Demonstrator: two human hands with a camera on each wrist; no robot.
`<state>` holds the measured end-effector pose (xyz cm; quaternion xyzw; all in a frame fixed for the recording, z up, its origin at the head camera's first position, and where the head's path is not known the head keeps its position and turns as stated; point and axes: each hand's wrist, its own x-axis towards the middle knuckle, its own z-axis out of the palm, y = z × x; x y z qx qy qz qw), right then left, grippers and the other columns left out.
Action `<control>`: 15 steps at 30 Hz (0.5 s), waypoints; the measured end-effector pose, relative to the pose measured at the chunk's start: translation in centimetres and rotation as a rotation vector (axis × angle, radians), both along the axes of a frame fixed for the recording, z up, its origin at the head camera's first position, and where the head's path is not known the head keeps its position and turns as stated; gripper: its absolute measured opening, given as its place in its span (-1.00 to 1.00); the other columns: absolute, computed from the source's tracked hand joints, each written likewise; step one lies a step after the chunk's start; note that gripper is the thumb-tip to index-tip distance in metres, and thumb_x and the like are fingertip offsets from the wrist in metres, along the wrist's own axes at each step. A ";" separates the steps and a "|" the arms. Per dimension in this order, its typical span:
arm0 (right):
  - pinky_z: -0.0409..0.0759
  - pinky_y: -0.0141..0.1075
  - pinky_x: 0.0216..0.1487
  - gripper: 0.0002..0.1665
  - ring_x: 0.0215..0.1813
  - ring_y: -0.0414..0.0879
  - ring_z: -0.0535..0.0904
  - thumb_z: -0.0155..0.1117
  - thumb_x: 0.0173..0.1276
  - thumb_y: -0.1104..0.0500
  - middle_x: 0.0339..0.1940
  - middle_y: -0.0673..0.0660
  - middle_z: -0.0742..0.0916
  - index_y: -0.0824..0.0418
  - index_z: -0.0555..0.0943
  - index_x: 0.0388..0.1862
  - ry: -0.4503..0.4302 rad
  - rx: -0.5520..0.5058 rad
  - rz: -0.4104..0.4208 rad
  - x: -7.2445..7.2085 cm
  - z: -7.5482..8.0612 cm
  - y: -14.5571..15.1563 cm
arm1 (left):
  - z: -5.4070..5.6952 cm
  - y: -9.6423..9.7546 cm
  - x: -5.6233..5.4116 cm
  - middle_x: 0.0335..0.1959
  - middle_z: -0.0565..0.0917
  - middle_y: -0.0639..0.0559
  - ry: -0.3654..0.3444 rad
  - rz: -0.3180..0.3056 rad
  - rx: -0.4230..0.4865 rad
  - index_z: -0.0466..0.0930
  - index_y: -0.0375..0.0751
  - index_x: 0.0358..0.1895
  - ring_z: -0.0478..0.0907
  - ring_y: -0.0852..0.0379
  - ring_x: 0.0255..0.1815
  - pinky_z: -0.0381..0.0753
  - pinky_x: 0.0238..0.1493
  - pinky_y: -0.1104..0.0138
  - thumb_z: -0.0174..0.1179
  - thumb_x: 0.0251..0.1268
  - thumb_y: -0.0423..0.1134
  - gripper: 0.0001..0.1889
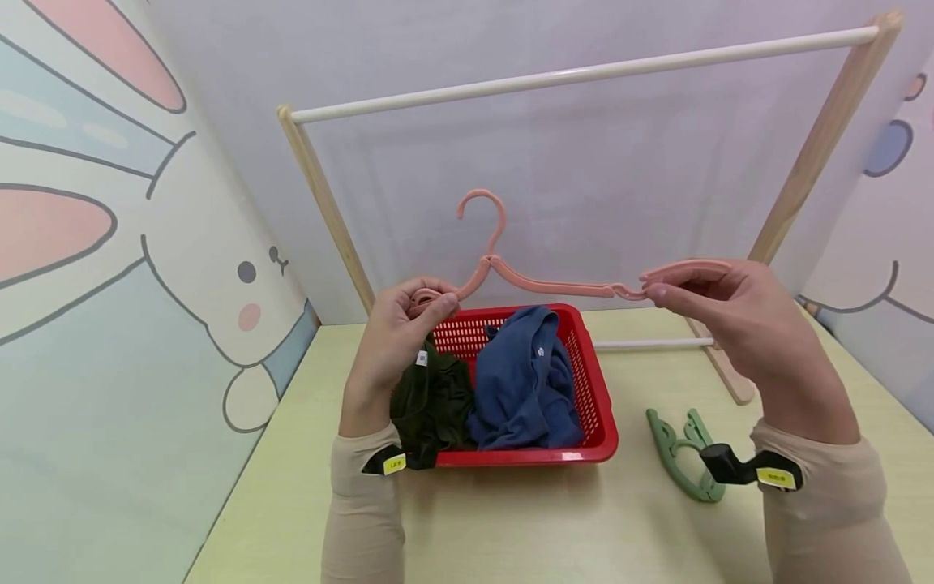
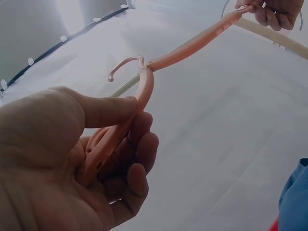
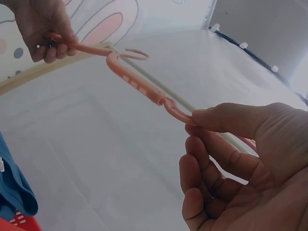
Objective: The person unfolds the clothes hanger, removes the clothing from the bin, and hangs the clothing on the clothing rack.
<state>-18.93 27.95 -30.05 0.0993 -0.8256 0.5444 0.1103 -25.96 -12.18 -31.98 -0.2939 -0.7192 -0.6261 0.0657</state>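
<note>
A pink folding clothes hanger (image 1: pixel 554 286) is held up between both hands above the basket, its hook (image 1: pixel 499 215) pointing upward. My left hand (image 1: pixel 387 349) grips its left arm, thumb laid along the plastic; in the left wrist view the fingers curl behind the hanger arm (image 2: pixel 144 89). At the other end my right hand (image 1: pixel 766 341) pinches the thin outer section between thumb and fingers. The right wrist view shows that section (image 3: pixel 175 113) joining the thicker hanger arm (image 3: pixel 137 84). Another pink curved part (image 1: pixel 689 268) shows over the right fingers.
A red basket (image 1: pixel 601 422) on the table holds a dark green garment (image 1: pixel 438 397) and a blue garment (image 1: pixel 521 389). A green folded hanger (image 1: pixel 674 462) lies to its right. Behind stands a wooden rack with a white rail (image 1: pixel 584 76); a bunny mural covers the left wall.
</note>
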 end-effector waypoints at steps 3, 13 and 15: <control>0.72 -0.42 0.06 -0.67 0.08 -0.03 0.72 0.45 0.63 0.18 0.13 -0.04 0.86 0.24 0.81 0.28 -0.003 -0.003 0.000 0.0 0.0 0.0 | 0.0 0.0 -0.1 -0.23 0.82 0.02 0.004 0.001 0.004 0.71 -0.51 0.08 0.77 0.10 -0.13 0.79 0.09 0.31 0.24 0.68 -0.43 -0.84; 0.73 -0.41 0.05 -0.67 0.09 -0.06 0.75 0.47 0.61 0.21 0.12 -0.02 0.86 0.26 0.82 0.27 -0.010 -0.001 0.012 0.1 0.0 0.1 | 0.0 0.0 0.0 -0.23 0.82 0.03 0.003 0.017 0.016 0.70 -0.52 0.09 0.77 0.12 -0.14 0.79 0.07 0.33 0.25 0.67 -0.45 -0.84; 0.74 -0.41 0.06 -0.67 0.08 -0.07 0.76 0.47 0.60 0.25 0.11 0.00 0.87 0.29 0.81 0.27 -0.006 -0.008 0.023 0.1 0.1 0.1 | 0.0 0.0 0.0 -0.23 0.82 0.04 0.003 0.017 0.022 0.70 -0.52 0.10 0.77 0.12 -0.14 0.79 0.08 0.33 0.25 0.66 -0.46 -0.84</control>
